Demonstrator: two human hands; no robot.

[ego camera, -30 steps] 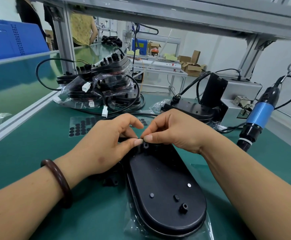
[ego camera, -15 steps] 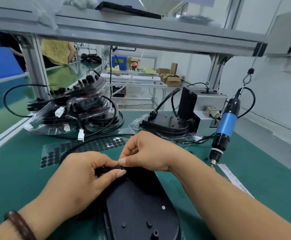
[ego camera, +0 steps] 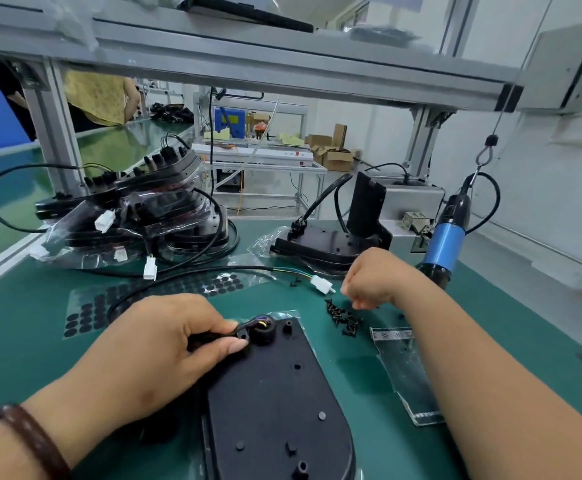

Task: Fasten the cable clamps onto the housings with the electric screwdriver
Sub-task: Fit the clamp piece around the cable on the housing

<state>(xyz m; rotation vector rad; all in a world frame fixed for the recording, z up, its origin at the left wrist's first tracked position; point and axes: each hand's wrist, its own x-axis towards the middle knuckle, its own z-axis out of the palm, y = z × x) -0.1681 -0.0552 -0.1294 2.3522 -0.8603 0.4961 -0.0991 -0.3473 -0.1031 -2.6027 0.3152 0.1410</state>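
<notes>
Head view: we had only this one view, looking down on a green bench.
Housing: it lay flat in the lower centre of the frame, narrow end pointing up the frame.
Clamp: it sat on the housing's upper end, just beside the round boss where the coloured wires of the cable went in.
Left hand: at centre left, its thumb and fingers curled round the cable and pinched the clamp down on the housing.
Right hand: right of centre, its fingers curled downward just above the screws. We could not tell whether it held one.
Screwdriver: blue-bodied, it hung from a hook near the right edge, untouched, behind the right forearm.
Risk, clamp: we judged it could slide off its hole if the left pinch eased, as no screw seemed to be in it yet.
Risk, screws: they were tiny and lay in a loose heap, so one could slip from the fingertips and roll away across the bench.
Risk, screwdriver: hanging free, its bit could skid off a screw head and score the housing or catch the left thumb, which touched the clamp.
Risk, wires: a clamp driven down askew could nip them.
Writing: the clear strip right of the housing bore faint print, too blurred to read. We made out no brand on the screwdriver or housing.
</notes>
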